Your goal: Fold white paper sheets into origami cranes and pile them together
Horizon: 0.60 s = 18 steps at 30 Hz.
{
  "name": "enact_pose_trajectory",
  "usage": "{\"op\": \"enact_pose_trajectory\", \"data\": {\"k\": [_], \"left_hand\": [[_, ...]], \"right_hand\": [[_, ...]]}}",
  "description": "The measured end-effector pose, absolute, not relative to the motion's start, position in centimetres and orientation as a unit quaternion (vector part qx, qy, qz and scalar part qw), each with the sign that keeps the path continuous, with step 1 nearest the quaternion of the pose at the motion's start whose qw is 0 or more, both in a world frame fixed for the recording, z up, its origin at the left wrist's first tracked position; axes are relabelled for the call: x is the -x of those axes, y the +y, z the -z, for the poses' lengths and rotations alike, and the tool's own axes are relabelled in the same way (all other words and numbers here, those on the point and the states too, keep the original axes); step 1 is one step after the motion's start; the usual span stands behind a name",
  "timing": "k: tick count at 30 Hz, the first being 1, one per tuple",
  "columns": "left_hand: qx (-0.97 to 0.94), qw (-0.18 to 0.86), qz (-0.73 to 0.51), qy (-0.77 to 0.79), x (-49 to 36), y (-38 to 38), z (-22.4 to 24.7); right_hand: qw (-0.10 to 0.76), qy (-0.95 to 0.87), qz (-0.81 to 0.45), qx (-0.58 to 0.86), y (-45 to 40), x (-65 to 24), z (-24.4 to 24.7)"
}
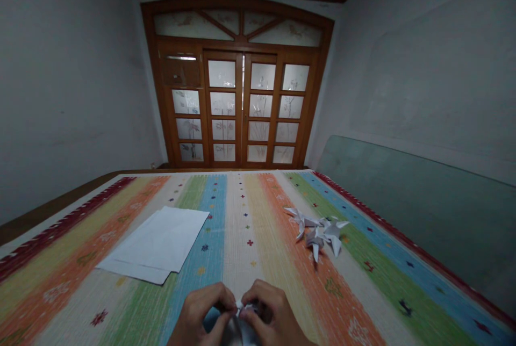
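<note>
Pinched low at the near edge of the view, nearly fingertip to fingertip, between left hand (207,308) and right hand (272,308): white paper (238,304), gripped from both sides apparently for steadiness, largely hidden by the grip itself. Beyond to the right, clustered seemingly out of the way, folded figures (316,232); to the left, flat for easy reach, a loose stack (161,238). Beneath, striped cloth (237,260) over the counter (40,213); beyond, closed-looking doors (242,150).

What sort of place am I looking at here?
Probably a room in someone's home, though I can't be certain. A colourful striped cloth lies spread out in front, and beyond it are wooden doors with decorated glass panes.
</note>
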<state>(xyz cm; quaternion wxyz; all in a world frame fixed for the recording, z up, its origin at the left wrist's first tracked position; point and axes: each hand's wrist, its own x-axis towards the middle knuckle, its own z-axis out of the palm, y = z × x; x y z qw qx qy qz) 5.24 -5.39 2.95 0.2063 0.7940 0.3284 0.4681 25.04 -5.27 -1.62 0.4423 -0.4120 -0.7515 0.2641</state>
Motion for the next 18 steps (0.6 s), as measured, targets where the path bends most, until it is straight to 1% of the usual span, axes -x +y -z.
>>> {"op": "enact_pose_trajectory", "data": {"k": [9,15,18], "left_hand": [[-0.802,0.192,-0.459,0.331,-5.4,-5.8,-2.6],[-0.823,0.146,-0.451,0.314,-5.4,-5.6,-1.7],[-0.836,0.121,-0.438,0.307,-5.3,-5.6,-1.8]], "right_hand": [[0.431,-0.790,-0.218,0.377,-5.4,-25.3,1.6],[0.418,-0.821,-0.160,0.354,-5.4,-25.4,2.1],[0.417,-0.831,-0.158,0.334,-5.3,-25.4,1.9]]}}
